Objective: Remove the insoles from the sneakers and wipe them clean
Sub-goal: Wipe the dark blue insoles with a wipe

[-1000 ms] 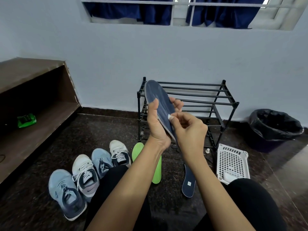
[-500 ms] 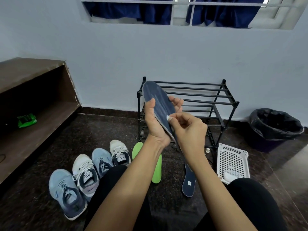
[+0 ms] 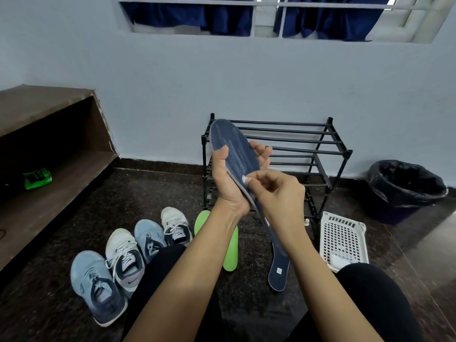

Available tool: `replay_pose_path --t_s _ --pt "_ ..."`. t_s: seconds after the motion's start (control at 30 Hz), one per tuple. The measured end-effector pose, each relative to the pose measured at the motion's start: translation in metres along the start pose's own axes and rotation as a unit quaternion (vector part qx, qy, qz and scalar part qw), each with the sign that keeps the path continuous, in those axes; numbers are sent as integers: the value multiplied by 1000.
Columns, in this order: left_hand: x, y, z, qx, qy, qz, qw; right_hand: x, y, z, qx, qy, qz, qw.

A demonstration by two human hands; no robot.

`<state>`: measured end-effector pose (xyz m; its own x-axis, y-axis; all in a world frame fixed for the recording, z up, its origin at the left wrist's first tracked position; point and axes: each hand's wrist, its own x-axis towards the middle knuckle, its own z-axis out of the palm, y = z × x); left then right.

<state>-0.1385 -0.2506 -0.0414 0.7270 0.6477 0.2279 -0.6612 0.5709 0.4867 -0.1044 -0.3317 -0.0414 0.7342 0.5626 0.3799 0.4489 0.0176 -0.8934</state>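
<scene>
Now we hold the dark blue insole (image 3: 232, 144) up in front of us with its toe end pointing upward. Our left hand (image 3: 228, 183) is wrapped round its middle, thumb on the near face and fingers curled behind the far edge. Our right hand (image 3: 278, 193) pinches a small white wad (image 3: 245, 178) between thumb and fingertips and presses it on the insole's face, just beside the left palm. Pale streaks run along the face above the wad.

Set against a second ago, the wad sits a little lower on the insole, nearer the heel end. The insole's toe has shifted only slightly, and the left hand's grip looks the same. Nothing on the floor has moved.

Below our right wrist a second dark insole (image 3: 278, 270) lies flat on the floor (image 3: 74, 218), partly hidden by the forearm. A green insole (image 3: 230, 250) lies below our left wrist, between the two forearms. To the left of the left arm, four sneakers stand in a row: a blue sneaker (image 3: 96, 285) nearest us, then a white sneaker (image 3: 124, 257), another blue one (image 3: 148, 238) and another white one (image 3: 176, 225).

Behind both hands stands a black shoe rack (image 3: 320, 141). To the right of the right hand a white basket (image 3: 343, 239) sits on the floor, and further right a lined bin (image 3: 404, 188). Far left, a green packet (image 3: 37, 178) lies on a wooden shelf (image 3: 49, 154).
</scene>
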Motion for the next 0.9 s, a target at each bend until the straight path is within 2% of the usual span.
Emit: replay_pose_path --t_s 0.17,0.3,0.37,0.47,0.53,0.73,0.9 --pt "-6 -5 5 9 21 -14 1000 10 6 7 -83 86 -69 990" --pt "-6 -6 4 22 -5 -24 999 11 7 7 -104 108 -97 984" --pt "-4 -3 3 19 -4 -21 1000 10 5 3 -70 68 -63 993" --pt "3 6 0 -5 -5 -6 1000 5 1 -6 23 -65 17 997" --pt "7 9 -2 -24 -7 -6 1000 1 -1 -10 39 -97 34 994" --pt "-1 -2 2 -7 -1 -9 1000 4 5 3 -27 49 -18 998" --pt "-5 -4 4 4 -11 -49 999 14 14 7 -87 122 -83 985"
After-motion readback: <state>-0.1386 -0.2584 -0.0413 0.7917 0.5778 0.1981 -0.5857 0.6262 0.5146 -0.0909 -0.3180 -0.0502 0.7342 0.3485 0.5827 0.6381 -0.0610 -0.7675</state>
